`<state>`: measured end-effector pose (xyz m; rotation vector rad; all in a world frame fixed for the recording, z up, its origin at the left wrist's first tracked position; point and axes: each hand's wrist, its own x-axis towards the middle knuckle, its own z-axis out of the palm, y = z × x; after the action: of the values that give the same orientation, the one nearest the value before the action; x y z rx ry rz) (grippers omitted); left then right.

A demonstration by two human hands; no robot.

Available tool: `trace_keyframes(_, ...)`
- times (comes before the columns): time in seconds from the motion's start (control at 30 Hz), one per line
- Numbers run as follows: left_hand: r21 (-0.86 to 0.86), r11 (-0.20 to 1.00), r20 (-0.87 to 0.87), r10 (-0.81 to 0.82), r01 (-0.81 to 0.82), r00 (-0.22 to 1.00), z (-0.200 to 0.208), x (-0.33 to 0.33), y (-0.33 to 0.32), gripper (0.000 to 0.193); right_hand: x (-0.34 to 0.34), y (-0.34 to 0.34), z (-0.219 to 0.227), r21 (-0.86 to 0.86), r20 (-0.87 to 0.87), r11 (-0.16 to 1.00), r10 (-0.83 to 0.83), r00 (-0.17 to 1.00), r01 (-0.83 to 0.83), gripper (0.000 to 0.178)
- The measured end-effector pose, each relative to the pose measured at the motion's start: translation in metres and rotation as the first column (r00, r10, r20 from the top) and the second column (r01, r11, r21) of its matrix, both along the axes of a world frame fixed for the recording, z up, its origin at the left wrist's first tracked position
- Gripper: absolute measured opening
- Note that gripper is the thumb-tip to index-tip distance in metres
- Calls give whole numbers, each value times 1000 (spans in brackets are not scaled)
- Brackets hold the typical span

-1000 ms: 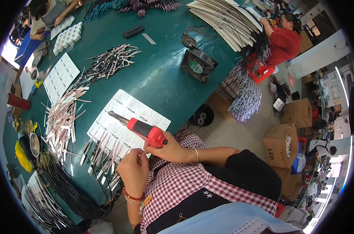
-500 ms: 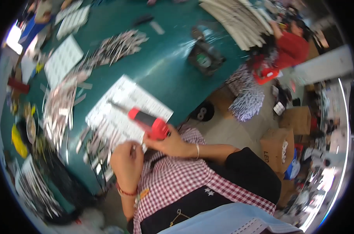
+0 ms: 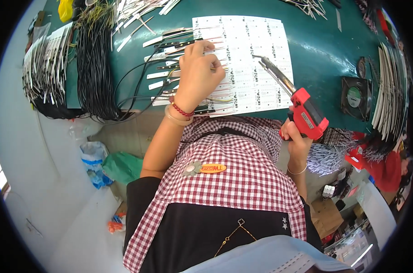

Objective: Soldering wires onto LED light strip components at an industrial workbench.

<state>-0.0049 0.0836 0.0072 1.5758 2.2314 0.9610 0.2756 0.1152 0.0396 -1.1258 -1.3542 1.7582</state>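
My right hand [image 3: 297,142] grips a red and black soldering gun [image 3: 308,113] by its handle. The gun's metal tip points up and left, over a white sheet of printed circuit boards [image 3: 261,68]. Above the sheet's left edge is my left hand [image 3: 199,75], its fingers curled in. Whatever those fingers hold, if anything, is too small to make out. Beneath and beside that hand lie several slim white and black strips [image 3: 157,85] with thin coloured wires running onto the sheet. Black cables [image 3: 132,75] loop away from them to the left.
A bundle of black cables [image 3: 95,68] hangs over the green table's [image 3: 315,59] edge at left, beside a stack of white strips [image 3: 49,63]. At right stand a small black fan [image 3: 355,98] and a row of long pale strips [image 3: 388,91]. Someone in a red sleeve [image 3: 388,170] is at far right.
My view has swung round toward the table's left part. My left hand has moved from near my body to above the sheet. The soldering gun is now right of my left hand.
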Motion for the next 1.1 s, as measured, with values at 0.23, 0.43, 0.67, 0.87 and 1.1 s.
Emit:
trace_keyframes(0.23,11,1000,-43,-6,6,999,3,14,-13,7,21,-21,-23,-18,148,993,115,982,-114,38)
trace_keyframes(0.43,3,1000,-48,-5,5,999,2,16,-15,8,17,-28,-24,-43,203,994,107,973,-101,37)
trace_keyframes(0.67,-23,1000,-52,15,-16,999,4,14,-10,6,13,-24,-28,-51,151,987,155,976,-149,36)
trace_keyframes(0.87,-44,999,-70,-15,12,997,8,11,-9,5,12,-26,-24,-153,184,982,142,973,-114,14)
trace_keyframes(1.1,-50,999,-85,5,-10,996,8,14,-7,6,10,-27,-22,-135,202,981,164,965,-139,14)
